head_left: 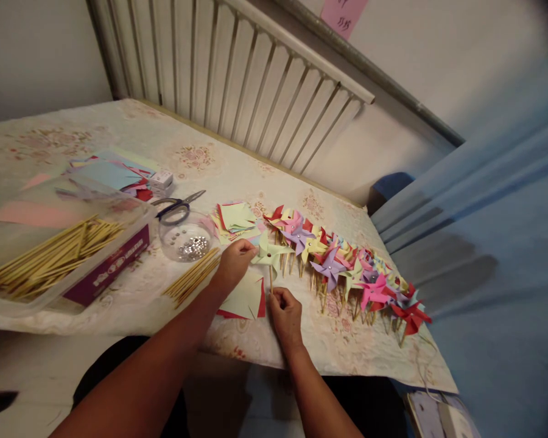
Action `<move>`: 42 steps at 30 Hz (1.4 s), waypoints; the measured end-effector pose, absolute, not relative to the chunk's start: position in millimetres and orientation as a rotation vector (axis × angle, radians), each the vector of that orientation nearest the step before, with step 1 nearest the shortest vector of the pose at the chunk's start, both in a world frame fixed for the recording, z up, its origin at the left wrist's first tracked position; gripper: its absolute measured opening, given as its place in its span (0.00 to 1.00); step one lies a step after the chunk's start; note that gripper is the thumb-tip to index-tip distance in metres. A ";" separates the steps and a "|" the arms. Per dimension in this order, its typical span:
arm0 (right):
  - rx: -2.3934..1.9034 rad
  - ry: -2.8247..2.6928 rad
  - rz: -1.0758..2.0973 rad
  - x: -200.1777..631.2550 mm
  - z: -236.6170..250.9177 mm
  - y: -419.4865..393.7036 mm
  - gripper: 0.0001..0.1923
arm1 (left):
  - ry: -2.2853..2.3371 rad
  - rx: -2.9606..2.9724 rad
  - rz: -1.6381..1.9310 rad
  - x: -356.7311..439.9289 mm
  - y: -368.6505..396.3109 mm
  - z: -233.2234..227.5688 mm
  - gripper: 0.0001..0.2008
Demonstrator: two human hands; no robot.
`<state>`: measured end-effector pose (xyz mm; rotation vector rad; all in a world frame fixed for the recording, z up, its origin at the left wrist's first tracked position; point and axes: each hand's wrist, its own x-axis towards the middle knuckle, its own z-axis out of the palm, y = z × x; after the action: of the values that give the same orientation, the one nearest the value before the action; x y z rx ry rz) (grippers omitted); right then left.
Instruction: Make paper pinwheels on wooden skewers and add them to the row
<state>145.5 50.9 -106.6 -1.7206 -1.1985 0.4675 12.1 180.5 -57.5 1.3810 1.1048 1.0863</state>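
Note:
A pale green paper pinwheel [268, 253] stands upright on a thin wooden stick [271, 280]. My right hand [285, 313] is closed around the lower part of that stick. At the pinwheel's left blade, my left hand [235, 263] has its fingertips pinched together on the paper edge. Below the hands lies a pile of cut paper squares [242, 298], pale green over red, with slits at the corners. Many finished pinwheels [331, 267] in red, pink, purple and yellow lie in a row to the right.
A clear plastic box [109, 261] of wooden sticks [55, 255] stands left. Beside it are a round dish [187, 240] of small metal pieces, scissors [180, 207], loose sticks [192, 278] and stacked paper squares [236, 217]. A radiator [237, 79] runs behind the table; a blue curtain [493, 243] hangs right.

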 end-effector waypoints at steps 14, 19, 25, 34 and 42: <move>-1.694 -1.083 0.492 146.2 -107.9 51.2 0.08 | 1.206 1.309 1.116 17.0 184.7 -70.9 0.12; -1.687 -1.084 0.501 146.0 -106.3 51.3 0.08 | 1.105 1.271 1.045 18.4 184.2 -76.0 0.16; -1.692 -1.075 0.513 146.6 -106.5 53.2 0.07 | 1.000 1.165 0.986 19.9 184.3 -76.3 0.17; -1.690 -1.055 0.454 146.6 -104.9 55.1 0.07 | 1.042 1.127 0.969 20.1 186.5 -69.9 0.18; -1.758 -0.868 0.308 171.9 -111.7 60.0 0.08 | 1.020 1.117 0.964 20.0 186.8 -68.4 0.17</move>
<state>171.9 60.0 -111.7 -1.7580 -0.8683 0.3077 20.0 186.8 -68.4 1.1174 1.0201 0.9641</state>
